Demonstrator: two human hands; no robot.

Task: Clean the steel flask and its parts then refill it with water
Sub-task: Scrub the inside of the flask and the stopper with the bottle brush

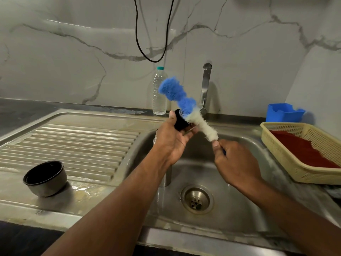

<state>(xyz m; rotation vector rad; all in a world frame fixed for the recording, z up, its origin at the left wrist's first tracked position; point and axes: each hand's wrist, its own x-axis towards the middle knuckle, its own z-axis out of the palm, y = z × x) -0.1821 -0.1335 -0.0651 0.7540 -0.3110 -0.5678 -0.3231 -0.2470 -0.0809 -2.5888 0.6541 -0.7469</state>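
The stopper (180, 121) is gripped by the left hand (173, 137) and scrubbed with the brush (186, 106), pinched by the right hand (234, 159); rinsing probably follows.

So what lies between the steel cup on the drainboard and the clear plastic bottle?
Head view: only bare ribbed drainboard between steel cup and clear plastic bottle.

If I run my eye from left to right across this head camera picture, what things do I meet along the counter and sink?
Steel cup on the draining board → plastic water bottle → left hand holding a black flask part → right hand holding the bottle brush → cream basket with a red cloth.
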